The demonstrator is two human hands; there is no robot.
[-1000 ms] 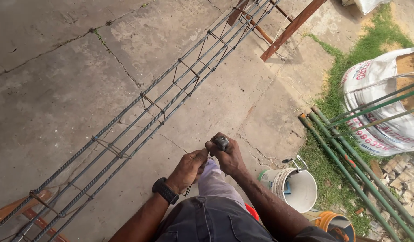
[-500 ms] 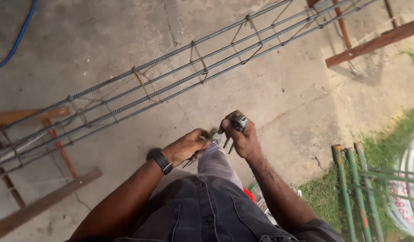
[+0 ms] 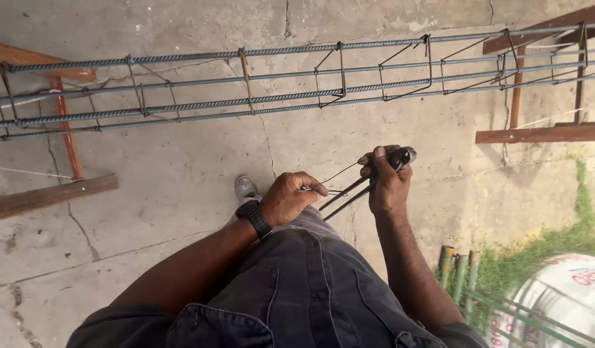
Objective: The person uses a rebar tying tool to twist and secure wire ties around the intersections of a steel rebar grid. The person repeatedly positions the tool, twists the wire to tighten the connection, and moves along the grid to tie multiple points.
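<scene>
**Operator:** Cracked concrete floor (image 3: 181, 187) fills the head view. What crosses it?

**Inspector:** One long rebar cage (image 3: 278, 80), lying horizontally on rust-coloured trestles (image 3: 66, 129), well apart from both hands.

**Operator:** Left hand?

**Inspector:** The left hand (image 3: 290, 196), a black watch (image 3: 254, 218) on its wrist, is curled narrow, pinching thin tie wire (image 3: 336, 175).

**Operator:** Right hand?

**Inspector:** The right hand (image 3: 386, 183) is wrapped around the handles of dark pincers (image 3: 368, 180), whose tip points toward the left hand.

**Operator:** Lower right corner?

**Inspector:** Green poles (image 3: 462, 274), a white sack (image 3: 561, 303) and grass (image 3: 555, 241).
</scene>
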